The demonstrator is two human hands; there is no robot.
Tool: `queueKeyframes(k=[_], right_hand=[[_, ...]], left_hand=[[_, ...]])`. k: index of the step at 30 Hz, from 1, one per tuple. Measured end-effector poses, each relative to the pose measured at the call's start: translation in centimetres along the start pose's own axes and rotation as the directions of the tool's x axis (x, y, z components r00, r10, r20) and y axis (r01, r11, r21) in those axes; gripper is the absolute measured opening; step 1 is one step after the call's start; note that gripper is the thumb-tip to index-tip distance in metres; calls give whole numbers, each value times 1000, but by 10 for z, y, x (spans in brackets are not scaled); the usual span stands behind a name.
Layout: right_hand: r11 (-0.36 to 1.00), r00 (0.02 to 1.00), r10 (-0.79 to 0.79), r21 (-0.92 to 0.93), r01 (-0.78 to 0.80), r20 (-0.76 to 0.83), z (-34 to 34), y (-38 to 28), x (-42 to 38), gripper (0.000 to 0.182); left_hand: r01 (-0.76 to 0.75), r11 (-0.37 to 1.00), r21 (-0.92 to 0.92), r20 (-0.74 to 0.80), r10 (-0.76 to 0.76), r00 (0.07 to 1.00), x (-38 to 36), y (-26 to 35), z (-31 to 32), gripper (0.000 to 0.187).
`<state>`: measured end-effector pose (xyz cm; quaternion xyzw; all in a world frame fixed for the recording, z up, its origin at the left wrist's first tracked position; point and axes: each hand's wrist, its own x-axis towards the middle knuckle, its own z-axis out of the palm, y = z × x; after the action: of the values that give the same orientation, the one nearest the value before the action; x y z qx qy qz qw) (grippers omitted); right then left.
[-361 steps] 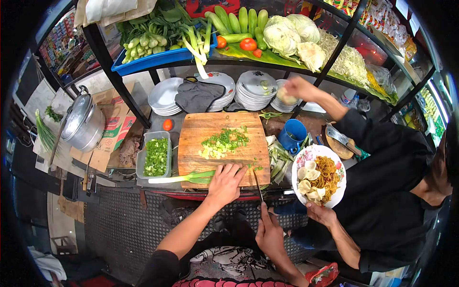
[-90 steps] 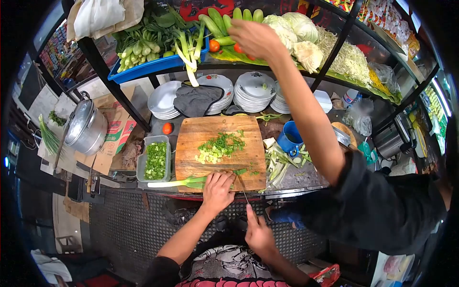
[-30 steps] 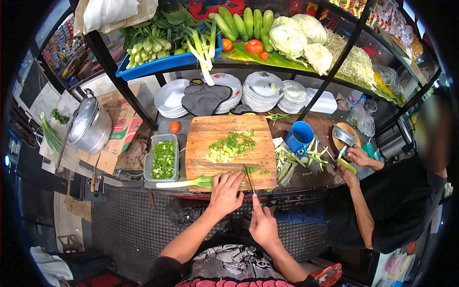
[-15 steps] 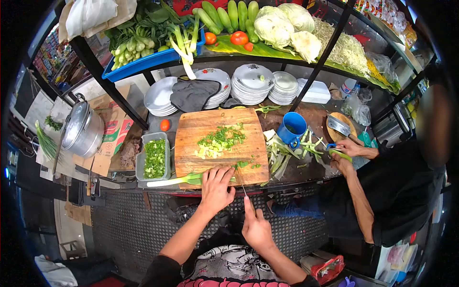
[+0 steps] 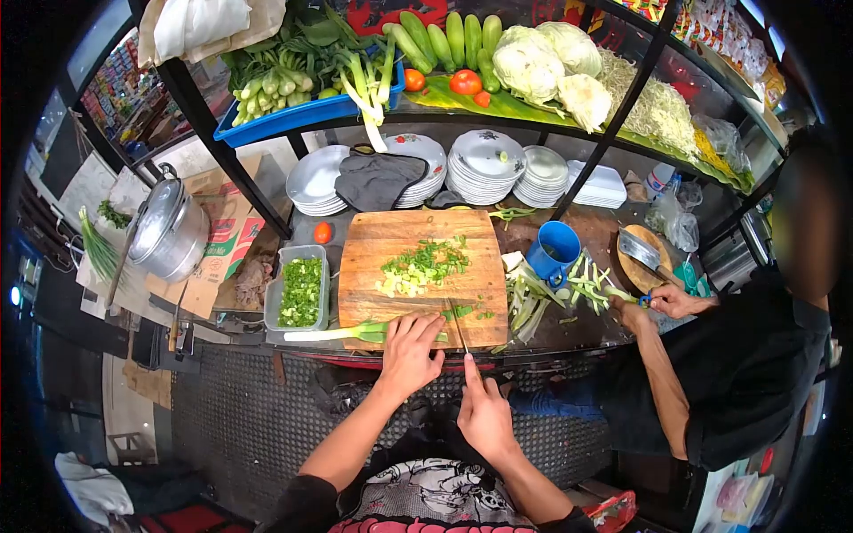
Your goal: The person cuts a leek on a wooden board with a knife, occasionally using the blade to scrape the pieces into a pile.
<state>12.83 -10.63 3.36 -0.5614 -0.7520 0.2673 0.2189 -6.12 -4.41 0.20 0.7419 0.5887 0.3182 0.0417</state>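
On the wooden cutting board (image 5: 364, 253), my left hand (image 5: 412, 354) presses a spring onion (image 5: 322, 335) near the front edge, its white end pointing left beyond the board. My right hand (image 5: 486, 416) grips a knife (image 5: 459, 329) by the handle, the blade just right of my left fingertips, beside cut green leaf. Chopped spring onion (image 5: 428, 265) is heaped mid-board. Left of the board stands a clear plastic container (image 5: 272, 306) with more chopped greens inside. A tomato (image 5: 322, 233) sits behind it.
A blue mug (image 5: 553, 253) and vegetable trimmings (image 5: 529, 306) lie right of the board. There, a co-worker's hands (image 5: 653, 306) work near a cleaver (image 5: 641, 251) on a round board. Stacked plates (image 5: 486, 160) stand behind, under a vegetable shelf. A pot (image 5: 169, 233) is at left.
The whole view has shifted, so things sit slightly further right. My hands still hold the spring onion and knife. The co-worker's hands have moved slightly, and the green vegetable there shows less clearly.
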Motion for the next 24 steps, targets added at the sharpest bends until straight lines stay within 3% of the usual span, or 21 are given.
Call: queueKeyframes(k=[4,13,19,22,24], right_hand=[[999,998,36,-29,-35,51,-2,-2,-3,71],[998,999,-53,-28,53,0,7,1,0,75],[992,995,54,-121,-43,86,0,-6,7,74],[993,999,-37,-110,39,18,4,6,-22,74],[999,999,-8,-47,9,36,-3,13,-35,71]], left_hand=[[2,1000,4,9,-2,1000,1,1,-1,59],[10,1000,20,73,-12,997,2,3,-5,60],[16,1000,18,82,-18,996,2,4,-5,61],[18,1000,20,86,-20,996,2,3,-6,61],[24,1000,18,99,-26,995,2,3,-7,61]])
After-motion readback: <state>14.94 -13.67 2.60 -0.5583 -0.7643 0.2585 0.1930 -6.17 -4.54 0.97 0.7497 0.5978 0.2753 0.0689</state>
